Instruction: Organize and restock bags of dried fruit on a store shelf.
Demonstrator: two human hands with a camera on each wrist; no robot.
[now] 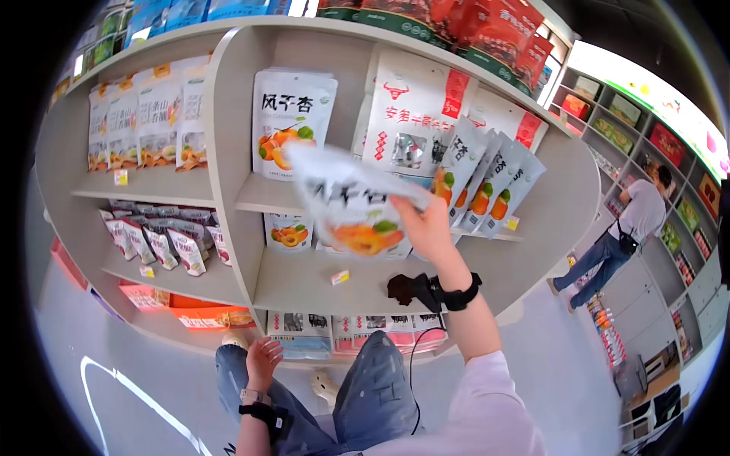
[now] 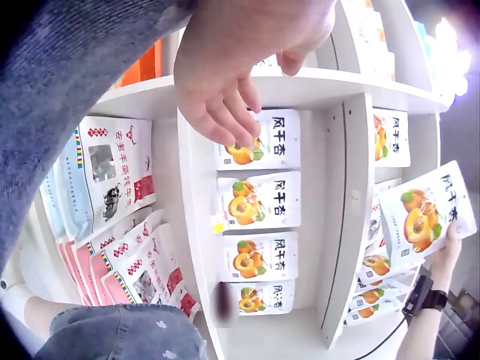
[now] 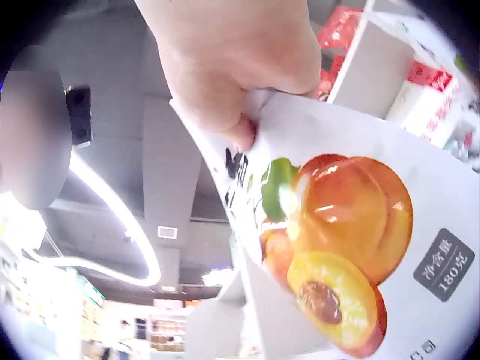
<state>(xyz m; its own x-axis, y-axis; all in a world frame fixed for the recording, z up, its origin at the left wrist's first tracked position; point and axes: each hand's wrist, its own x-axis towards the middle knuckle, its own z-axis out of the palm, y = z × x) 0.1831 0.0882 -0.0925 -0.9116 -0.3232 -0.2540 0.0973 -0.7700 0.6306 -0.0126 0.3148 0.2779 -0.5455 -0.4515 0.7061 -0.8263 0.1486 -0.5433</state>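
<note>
My right hand [image 1: 427, 226] pinches the edge of a white pouch of dried apricots [image 1: 346, 199], held tilted in front of the middle shelf. In the right wrist view, the thumb presses on the printed face of the pouch [image 3: 349, 210], which shows large orange fruit. Matching apricot pouches [image 1: 293, 114] stand at the left of that shelf, and several more [image 1: 502, 182] lean at its right end. Low over the left knee, my left hand [image 1: 262, 360] holds nothing, its fingers loosely bent. The left wrist view has this hand [image 2: 247, 45] in front of a row of apricot pouches [image 2: 259, 199].
White and red pouches [image 1: 407, 106] stand behind on the middle shelf. A divider [image 1: 228, 159] separates the left compartments, with small pouches [image 1: 163, 235] below. Price tags [image 1: 340, 277] mark shelf edges. More bags [image 1: 299, 334] fill the bottom shelf. Another person [image 1: 639, 213] stands at right.
</note>
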